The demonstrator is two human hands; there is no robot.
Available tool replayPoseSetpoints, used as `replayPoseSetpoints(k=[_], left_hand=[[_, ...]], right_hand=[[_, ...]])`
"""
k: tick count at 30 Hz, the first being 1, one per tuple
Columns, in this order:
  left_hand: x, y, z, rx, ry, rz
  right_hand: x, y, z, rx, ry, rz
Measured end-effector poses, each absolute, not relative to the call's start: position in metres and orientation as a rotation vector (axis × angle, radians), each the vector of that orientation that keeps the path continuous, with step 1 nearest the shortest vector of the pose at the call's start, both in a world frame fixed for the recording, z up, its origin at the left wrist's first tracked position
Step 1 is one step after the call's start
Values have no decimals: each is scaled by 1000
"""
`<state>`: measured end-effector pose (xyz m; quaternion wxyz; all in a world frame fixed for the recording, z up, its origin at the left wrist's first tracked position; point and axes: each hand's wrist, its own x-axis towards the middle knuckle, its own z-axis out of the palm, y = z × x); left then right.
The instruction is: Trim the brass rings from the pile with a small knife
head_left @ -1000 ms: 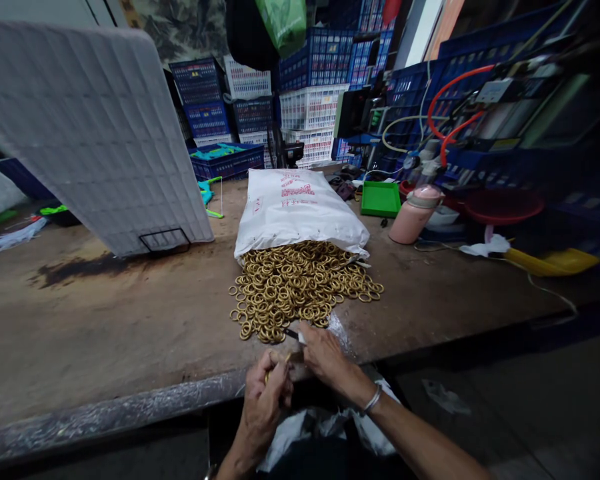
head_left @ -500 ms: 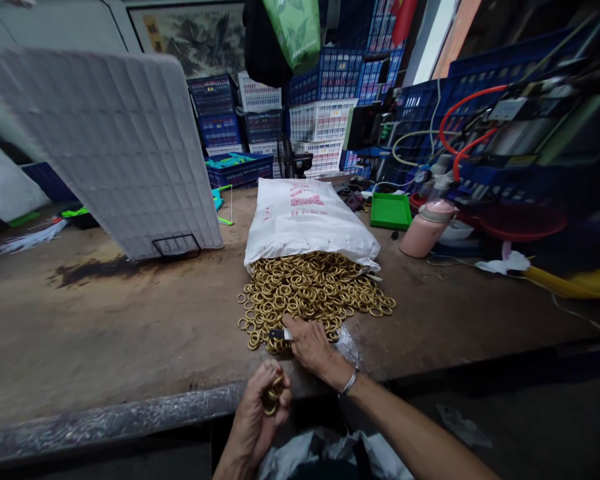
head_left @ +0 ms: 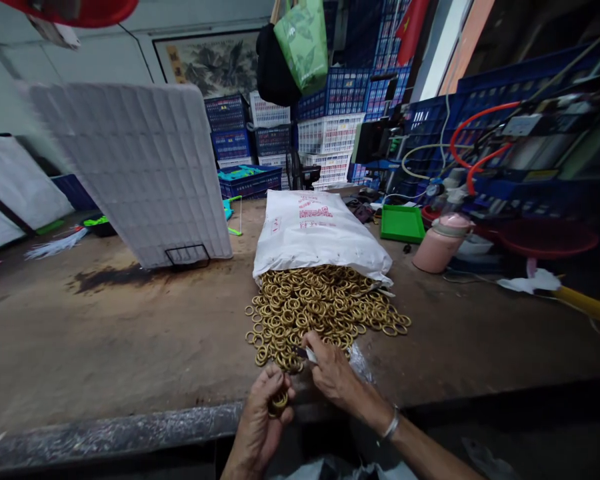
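Observation:
A heap of brass rings [head_left: 320, 307] spills from the open mouth of a white sack [head_left: 316, 230] lying on the brown workbench [head_left: 130, 340]. My left hand [head_left: 265, 417] is closed at the bench's near edge on a small stack of brass rings [head_left: 279, 400]. My right hand [head_left: 333, 373] rests at the near side of the heap, fingers pinched on a small dark-tipped tool [head_left: 304, 353] that touches the rings. A metal bracelet [head_left: 391, 427] circles my right wrist.
A white gridded panel [head_left: 140, 173] leans on the bench at the left. A green tray [head_left: 403, 223], a pink flask [head_left: 440, 243], a red basin [head_left: 545, 237] and hoses crowd the right. Blue and white crates [head_left: 325, 127] are stacked behind.
The view has tilted upward. My right hand reached from beside my left hand into the heap's near edge and stays there. My left hand keeps its rings at the bench edge.

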<state>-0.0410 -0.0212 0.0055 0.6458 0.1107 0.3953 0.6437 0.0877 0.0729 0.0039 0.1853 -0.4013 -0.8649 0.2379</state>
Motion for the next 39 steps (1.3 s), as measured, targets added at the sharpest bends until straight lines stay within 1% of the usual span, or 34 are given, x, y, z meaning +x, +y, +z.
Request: replayPoseSetpoints(k=[3, 8, 12, 15, 18, 22, 26, 35, 37, 39], left_hand=[[-34, -17, 2, 369, 1031, 1511], [-24, -12, -2, 503, 1260, 1425], [-23, -8, 2, 607, 1439, 1385], [-23, -6, 5, 779, 1488, 1440], [-22, -7, 6, 866, 1485, 1423], [-19, -9, 8, 754, 1406, 1286], [-15, -11, 8, 698, 1304, 1254], [-19, -14, 13, 642, 1195, 1262], [-19, -15, 14, 639, 1158, 1283], [-20, -15, 13, 611, 1156, 1314]], right_hand=[[92, 62, 0, -1074, -2390, 787], [94, 50, 2, -1028, -2380, 894], [92, 48, 10, -1031, -2211, 1116], [90, 52, 11, -1044, -2067, 1296], [90, 55, 8, -1080, -1949, 1381], [93, 58, 9, -1118, -1849, 1376], [95, 57, 9, -1102, -1831, 1343], [96, 53, 14, -1000, -1745, 1543], [95, 54, 12, -1039, -1766, 1502], [95, 53, 10, -1110, -1848, 1374]])
